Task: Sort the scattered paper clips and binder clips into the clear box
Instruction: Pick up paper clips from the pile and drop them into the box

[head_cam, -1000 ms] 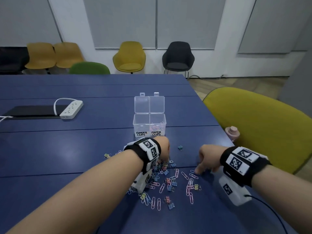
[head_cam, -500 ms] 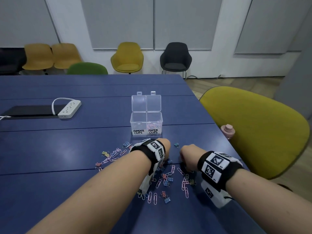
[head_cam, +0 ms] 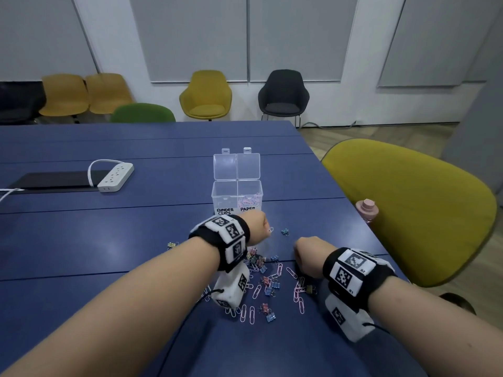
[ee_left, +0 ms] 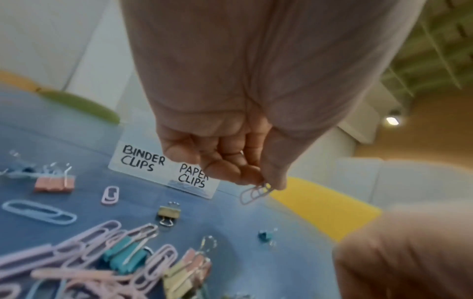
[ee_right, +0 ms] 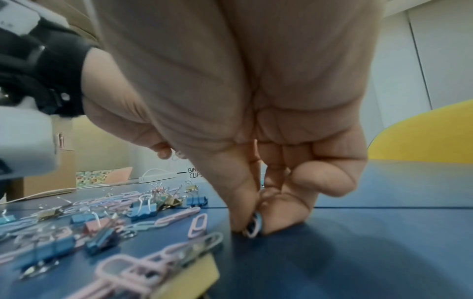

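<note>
The left hand (ee_left: 230, 153) has lifted off the pile, pinching a pink paper clip (ee_left: 253, 194) just short of the clear box (head_cam: 236, 197); its drop looks imminent. The right hand (ee_right: 258, 202) has slid left, pinching another paper clip (ee_right: 253, 224) against the counter (head_cam: 109, 240).

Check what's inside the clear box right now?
In the clear box, the PAPER CLIPS side holds a small heap of pink paper clips. The BINDER CLIPS side looks empty, though the left hand covers its bottom front edge.

Left hand (head_cam: 257, 227) lifted with pink paper clip (ee_left: 253, 194), nearer clear box (head_cam: 236, 198).
</note>
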Demonstrator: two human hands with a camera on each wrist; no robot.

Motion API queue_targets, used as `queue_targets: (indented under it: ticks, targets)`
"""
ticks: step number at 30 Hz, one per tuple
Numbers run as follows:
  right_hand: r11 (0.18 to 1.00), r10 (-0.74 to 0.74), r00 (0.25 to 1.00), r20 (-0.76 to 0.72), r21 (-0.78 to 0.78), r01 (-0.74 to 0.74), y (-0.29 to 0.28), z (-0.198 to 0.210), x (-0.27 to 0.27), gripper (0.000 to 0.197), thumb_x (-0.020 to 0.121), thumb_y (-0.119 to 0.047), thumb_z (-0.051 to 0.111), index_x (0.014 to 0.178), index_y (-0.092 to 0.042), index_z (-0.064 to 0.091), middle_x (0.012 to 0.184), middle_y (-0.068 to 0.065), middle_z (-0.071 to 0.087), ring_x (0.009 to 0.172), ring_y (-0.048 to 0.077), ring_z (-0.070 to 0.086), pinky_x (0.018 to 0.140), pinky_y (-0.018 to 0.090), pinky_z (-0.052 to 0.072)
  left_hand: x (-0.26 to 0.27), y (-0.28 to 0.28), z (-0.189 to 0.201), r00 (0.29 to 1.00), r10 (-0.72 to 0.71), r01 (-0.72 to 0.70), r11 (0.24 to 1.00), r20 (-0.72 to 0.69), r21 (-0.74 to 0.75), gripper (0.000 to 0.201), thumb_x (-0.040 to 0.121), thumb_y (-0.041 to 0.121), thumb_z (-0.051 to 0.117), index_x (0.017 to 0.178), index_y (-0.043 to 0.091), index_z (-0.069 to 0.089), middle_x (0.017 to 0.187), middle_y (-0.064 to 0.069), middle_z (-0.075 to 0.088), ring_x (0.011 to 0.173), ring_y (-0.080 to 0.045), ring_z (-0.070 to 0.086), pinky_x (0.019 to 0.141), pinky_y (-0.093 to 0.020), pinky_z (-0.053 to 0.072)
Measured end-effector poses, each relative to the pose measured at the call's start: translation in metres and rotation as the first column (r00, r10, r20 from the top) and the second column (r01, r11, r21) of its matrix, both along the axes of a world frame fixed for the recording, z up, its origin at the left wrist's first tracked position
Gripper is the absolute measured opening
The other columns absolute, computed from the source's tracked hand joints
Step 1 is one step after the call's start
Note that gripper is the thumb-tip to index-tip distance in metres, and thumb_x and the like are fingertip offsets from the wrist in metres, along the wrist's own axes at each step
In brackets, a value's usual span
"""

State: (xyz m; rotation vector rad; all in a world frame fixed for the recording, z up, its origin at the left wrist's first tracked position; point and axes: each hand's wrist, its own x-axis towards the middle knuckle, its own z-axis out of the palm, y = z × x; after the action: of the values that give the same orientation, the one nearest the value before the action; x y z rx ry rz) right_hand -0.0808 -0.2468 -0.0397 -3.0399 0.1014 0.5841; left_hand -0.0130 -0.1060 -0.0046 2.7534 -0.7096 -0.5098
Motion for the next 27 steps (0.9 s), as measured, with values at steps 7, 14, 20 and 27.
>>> queue_targets:
  ticks: [7, 14, 20, 27]
  targets:
    - [0.907, -0.155, 0.987, -0.050, 0.388, 0.162, -0.020, 0.007, -0.008, 0.016, 0.077, -0.006, 0.062, 0.065, -0.017, 0.060, 0.073, 0.008, 0.064, 0.065, 0.022, 0.055, 0.058, 0.026, 0.044, -0.007, 0.039, 0.002, 0.700, 0.034, -0.642, 0.467, -0.713, -0.608, 0.011, 0.098, 0.012, 0.048, 0.092, 0.009, 0.057, 0.072, -0.003, 0.048, 0.063, -0.013, 0.046, 0.062, -0.027, 0.044]
    - [-0.062, -0.360, 0.827, -0.432, 0.896, 0.441, -0.046, 0.019, -0.020, 0.024, 0.094, 0.007, 0.042, 0.079, -0.007, 0.054, 0.067, 0.006, 0.053, 0.057, 0.014, 0.064, 0.047, 0.021, 0.048, -0.022, 0.056, -0.001, 0.341, -0.370, -0.938, -0.070, -0.864, -0.340, 0.018, 0.090, 0.013, 0.038, 0.082, 0.004, 0.051, 0.072, -0.007, 0.043, 0.061, -0.015, 0.040, 0.049, -0.024, 0.047]
    - [-0.169, -0.339, 0.791, -0.509, 0.860, 0.481, -0.046, 0.026, -0.030, 0.022, 0.090, -0.006, 0.036, 0.074, -0.010, 0.050, 0.064, 0.006, 0.046, 0.048, 0.014, 0.037, 0.046, 0.024, 0.034, -0.031, 0.036, -0.009, 0.423, -0.037, -0.855, 0.316, -0.905, -0.412, 0.033, 0.096, 0.025, 0.041, 0.066, 0.014, 0.043, 0.057, 0.000, 0.042, 0.043, -0.010, 0.037, 0.037, -0.017, 0.029]
    - [0.967, -0.107, 0.987, -0.118, 0.219, 0.131, -0.033, 0.023, -0.042, 0.029, 0.084, -0.043, 0.061, 0.074, -0.017, 0.052, 0.073, 0.000, 0.054, 0.065, 0.019, 0.050, 0.055, 0.026, 0.036, -0.034, 0.012, -0.013, 0.895, 0.266, -0.358, 0.907, -0.357, -0.221, 0.031, 0.090, 0.041, 0.056, 0.080, 0.012, 0.059, 0.062, 0.000, 0.047, 0.051, -0.014, 0.043, 0.050, -0.023, 0.040]
